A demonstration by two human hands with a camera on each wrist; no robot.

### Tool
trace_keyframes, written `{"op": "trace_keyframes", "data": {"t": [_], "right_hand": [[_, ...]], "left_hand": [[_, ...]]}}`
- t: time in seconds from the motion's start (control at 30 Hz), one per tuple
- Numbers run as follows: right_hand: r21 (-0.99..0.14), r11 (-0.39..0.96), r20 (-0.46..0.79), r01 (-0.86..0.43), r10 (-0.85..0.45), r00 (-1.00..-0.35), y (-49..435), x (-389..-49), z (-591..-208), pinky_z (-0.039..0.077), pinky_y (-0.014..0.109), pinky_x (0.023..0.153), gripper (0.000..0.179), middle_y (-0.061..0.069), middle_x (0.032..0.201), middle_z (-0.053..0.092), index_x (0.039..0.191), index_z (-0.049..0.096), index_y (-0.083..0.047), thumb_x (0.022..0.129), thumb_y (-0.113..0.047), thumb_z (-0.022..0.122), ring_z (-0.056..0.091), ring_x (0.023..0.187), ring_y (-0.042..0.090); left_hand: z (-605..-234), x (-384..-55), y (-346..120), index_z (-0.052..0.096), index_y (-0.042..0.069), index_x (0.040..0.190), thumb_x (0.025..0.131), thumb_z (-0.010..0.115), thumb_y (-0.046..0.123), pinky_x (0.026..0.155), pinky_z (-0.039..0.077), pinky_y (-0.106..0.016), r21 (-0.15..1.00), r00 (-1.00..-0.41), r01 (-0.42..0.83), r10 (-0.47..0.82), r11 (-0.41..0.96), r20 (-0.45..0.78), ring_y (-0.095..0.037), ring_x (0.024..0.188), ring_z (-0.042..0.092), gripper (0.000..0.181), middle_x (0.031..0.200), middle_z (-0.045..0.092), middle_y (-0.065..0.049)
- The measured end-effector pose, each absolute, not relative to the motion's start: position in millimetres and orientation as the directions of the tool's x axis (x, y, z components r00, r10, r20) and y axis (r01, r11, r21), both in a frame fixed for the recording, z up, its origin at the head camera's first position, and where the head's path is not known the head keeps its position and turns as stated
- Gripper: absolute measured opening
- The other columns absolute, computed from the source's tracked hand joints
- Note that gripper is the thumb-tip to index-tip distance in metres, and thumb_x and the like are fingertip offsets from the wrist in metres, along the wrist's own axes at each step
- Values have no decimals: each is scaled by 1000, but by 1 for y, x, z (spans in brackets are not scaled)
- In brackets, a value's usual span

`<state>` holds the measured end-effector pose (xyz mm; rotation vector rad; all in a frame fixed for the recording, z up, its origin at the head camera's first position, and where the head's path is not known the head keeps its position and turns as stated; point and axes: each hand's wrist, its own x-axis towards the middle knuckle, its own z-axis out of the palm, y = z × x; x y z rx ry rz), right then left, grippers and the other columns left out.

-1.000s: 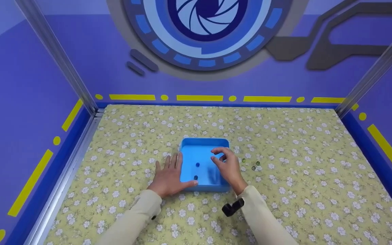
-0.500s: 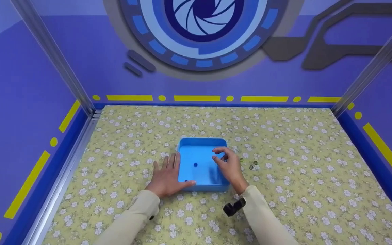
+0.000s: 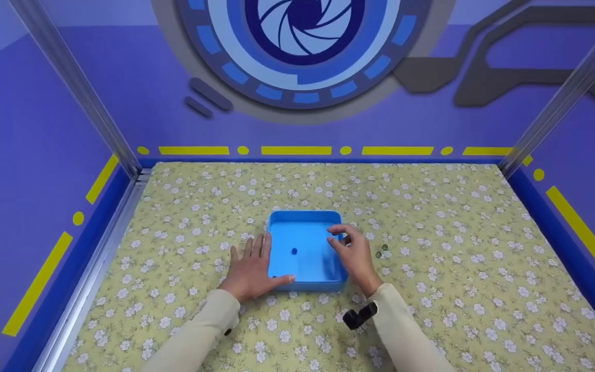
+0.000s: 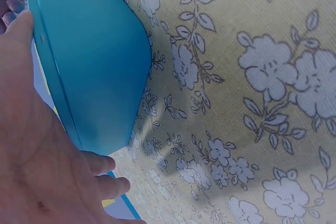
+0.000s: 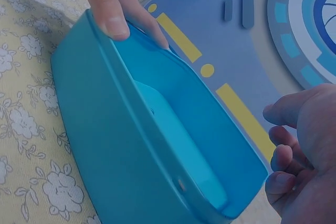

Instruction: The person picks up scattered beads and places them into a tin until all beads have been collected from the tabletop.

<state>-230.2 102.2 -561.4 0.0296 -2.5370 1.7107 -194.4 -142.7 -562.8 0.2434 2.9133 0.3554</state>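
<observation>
Head view: right hand [image 3: 355, 254] hides tray [image 3: 297, 232] right rim

My tray [image 3: 305, 222] is bright blue, with a dark blue bead [image 3: 294, 251] inside. The surface [image 3: 432, 289] wears yellow cloth with white flowers. My sleeves [image 3: 204, 330] are cream.

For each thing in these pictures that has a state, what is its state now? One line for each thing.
Tray: upright, open on top, flat on the cloth.
Bead: lies loose inside the tray.
Beads: lie on the cloth, right of the tray, outside it.
Left hand: fingers straight, against the tray's left wall, thumb on the near edge.
Right hand: fingers curled, above the tray's right wall; what it holds is hidden.
Cloth: spread flat.
</observation>
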Motion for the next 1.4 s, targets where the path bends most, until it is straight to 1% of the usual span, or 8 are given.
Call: {"op": "trace_keyframes", "data": {"t": [0.23,0.4,0.63,0.77,0.87,0.97,1.17,1.4], "right_hand": [[-924,381,16,7,59,-998,110,-230,-562,44,27,67,16,6,110,66,108,69,-17,93,-13,65,51,79,18],[-929,369,3,22,68,-998,116,-230,-563,43,26,64,17,8,111,65,109,69,-12,93,-12,65,50,77,19],[-928,369,-13,44,86,-996,123,-231,-565,46,26,56,18,5,109,64,110,69,-14,93,-13,65,51,74,18],[-932,361,9,23,86,-996,127,-231,-566,51,35,52,18,7,109,64,110,69,-13,92,-13,65,52,71,18],[-938,346,12,17,83,-996,130,-230,-566,54,45,55,19,7,108,63,111,68,-11,93,-13,64,52,70,18],[-940,340,-4,35,93,-996,133,-230,-567,54,51,59,20,7,109,62,112,68,-11,94,-15,63,52,72,19],[-932,361,-5,44,109,-994,139,-229,-566,53,36,57,18,5,109,62,110,68,-15,93,-16,63,53,74,19],[-933,358,22,19,109,-994,147,-231,-566,48,24,56,20,13,111,64,111,68,-7,91,-11,64,53,74,16]], "left_hand": [[-563,-194,-142,11,9,157,74,49,85,112,13,-70,251,-969,139,183,958,-165,-40,148,20,118,162,18,-16],[-564,-195,-141,10,10,157,75,50,84,113,12,-69,247,-967,129,177,960,-181,-39,149,18,118,162,17,-15],[-562,-195,-143,10,9,157,74,48,86,113,12,-69,252,-966,139,188,958,-179,-40,148,19,119,162,17,-15],[-560,-194,-143,13,7,156,74,48,86,112,15,-70,253,-965,156,202,955,-165,-40,147,21,119,161,19,-16],[-559,-193,-143,13,8,156,74,47,86,112,15,-70,242,-965,161,205,957,-166,-40,147,21,119,161,20,-16],[-559,-194,-142,12,8,156,74,46,87,112,15,-69,237,-964,167,208,957,-164,-40,148,21,119,161,19,-16],[-559,-195,-142,12,7,156,73,47,87,112,14,-70,249,-965,165,208,954,-159,-40,148,20,120,161,19,-17],[-560,-193,-143,11,7,156,74,48,86,112,15,-70,251,-966,159,203,955,-159,-39,148,20,120,162,18,-16]]}}
